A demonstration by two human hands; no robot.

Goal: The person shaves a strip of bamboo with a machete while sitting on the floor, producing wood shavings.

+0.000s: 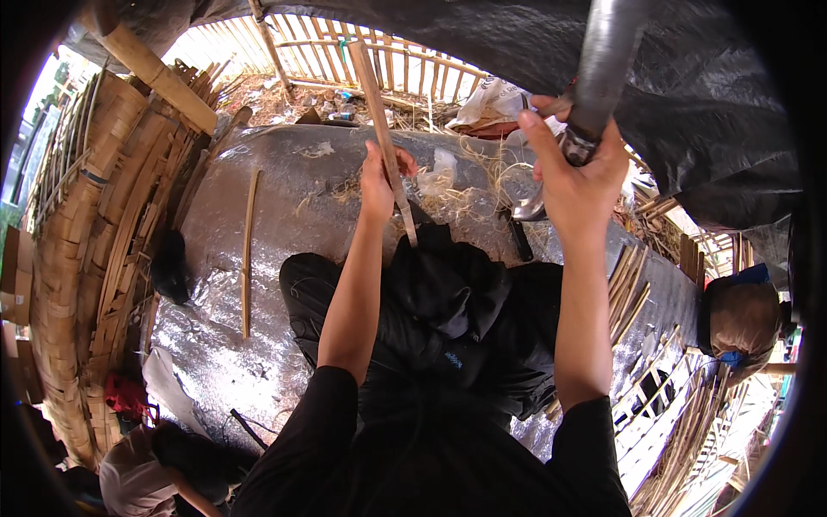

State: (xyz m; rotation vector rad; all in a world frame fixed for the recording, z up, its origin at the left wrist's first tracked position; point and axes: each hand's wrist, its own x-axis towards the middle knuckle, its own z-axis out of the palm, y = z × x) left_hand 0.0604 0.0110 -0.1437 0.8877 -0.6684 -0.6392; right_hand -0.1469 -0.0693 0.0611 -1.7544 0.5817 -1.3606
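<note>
My left hand (383, 177) grips a long bamboo strip (376, 95), held nearly upright. The strip's narrow lower end points down at the dark cloth (444, 289) over my lap. Raised at the right, my right hand (586, 172) is closed round a tool with a thick, dark grey shaft (607, 60) rising close to the camera. A shiny curved metal piece (530, 207) shows just below that hand. Whether it belongs to the same tool, I cannot tell. Thin pale shavings (495, 177) lie beyond my hands on the silvery sheet (215, 258).
Another bamboo strip (249, 258) lies on the sheet at the left. Woven bamboo (73, 293) stands along the left side. Split strips (629, 289) lie at the right. Black sheeting (715, 112) hangs at upper right. Another person (142, 474) is at lower left.
</note>
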